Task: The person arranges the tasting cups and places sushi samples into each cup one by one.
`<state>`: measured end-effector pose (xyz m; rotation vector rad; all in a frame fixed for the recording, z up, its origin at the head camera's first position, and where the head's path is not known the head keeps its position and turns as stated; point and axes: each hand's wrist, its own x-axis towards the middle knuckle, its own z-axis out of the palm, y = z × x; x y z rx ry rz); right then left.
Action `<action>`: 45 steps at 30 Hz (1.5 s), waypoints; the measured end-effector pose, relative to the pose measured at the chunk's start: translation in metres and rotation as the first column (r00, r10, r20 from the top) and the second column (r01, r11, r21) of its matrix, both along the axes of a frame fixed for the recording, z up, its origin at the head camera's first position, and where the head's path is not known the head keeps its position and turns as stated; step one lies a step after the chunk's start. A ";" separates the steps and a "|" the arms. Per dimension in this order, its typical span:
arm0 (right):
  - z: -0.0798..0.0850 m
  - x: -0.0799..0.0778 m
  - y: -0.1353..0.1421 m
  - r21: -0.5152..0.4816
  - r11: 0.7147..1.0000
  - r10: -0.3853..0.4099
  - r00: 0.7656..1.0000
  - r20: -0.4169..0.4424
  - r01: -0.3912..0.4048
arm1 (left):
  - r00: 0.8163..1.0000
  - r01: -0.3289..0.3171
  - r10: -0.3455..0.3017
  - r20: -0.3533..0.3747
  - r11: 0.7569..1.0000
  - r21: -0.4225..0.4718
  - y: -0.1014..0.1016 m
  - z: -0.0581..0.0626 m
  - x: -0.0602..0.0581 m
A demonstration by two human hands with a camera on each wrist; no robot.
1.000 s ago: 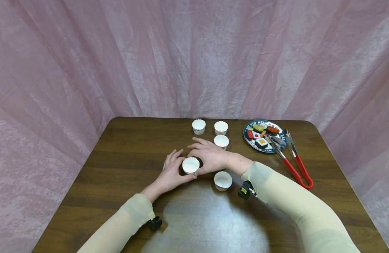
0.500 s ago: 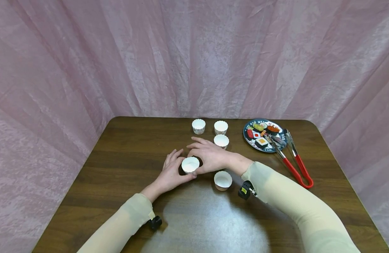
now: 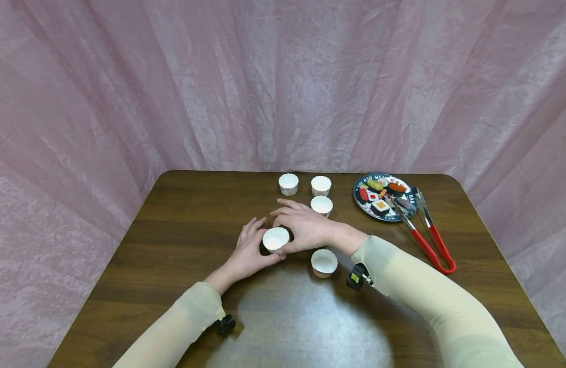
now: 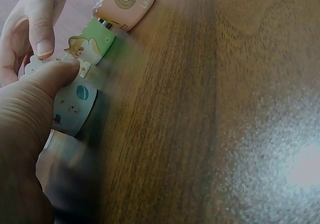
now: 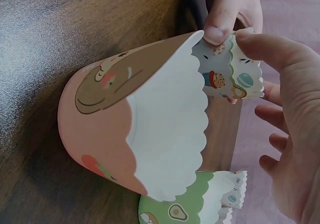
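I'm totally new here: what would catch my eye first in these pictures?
Probably the red-handled tongs on the right, one prong reaching over a plate of sushi-like pieces. Next, the left hand and right hand holding a small cup near the middle. In the right wrist view, a pink cup looms large.

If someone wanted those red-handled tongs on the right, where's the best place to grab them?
Probably across both red handles, coming from the near side. The tongs lie spread in a V, their closed red bend pointing toward the person and off the plate, while one metal arm reaches over the food.
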<state>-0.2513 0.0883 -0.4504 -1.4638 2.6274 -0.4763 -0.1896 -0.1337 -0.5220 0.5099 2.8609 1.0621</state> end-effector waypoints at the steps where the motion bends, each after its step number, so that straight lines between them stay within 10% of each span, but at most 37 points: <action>1: 0.000 0.000 0.000 -0.003 1.000 -0.003 1.000 0.000 0.003 | 1.000 -0.001 0.001 0.004 1.000 0.000 0.000 0.000 0.000; 24: 0.007 -0.001 0.003 -0.029 0.999 -0.031 0.997 -0.066 0.029 | 1.000 0.000 0.000 0.006 1.000 -0.013 0.000 0.002 0.000; 45: 0.047 -0.031 0.024 -0.100 0.976 -0.200 0.978 -0.059 0.194 | 1.000 0.009 -0.010 -0.014 1.000 -0.001 0.001 0.003 0.000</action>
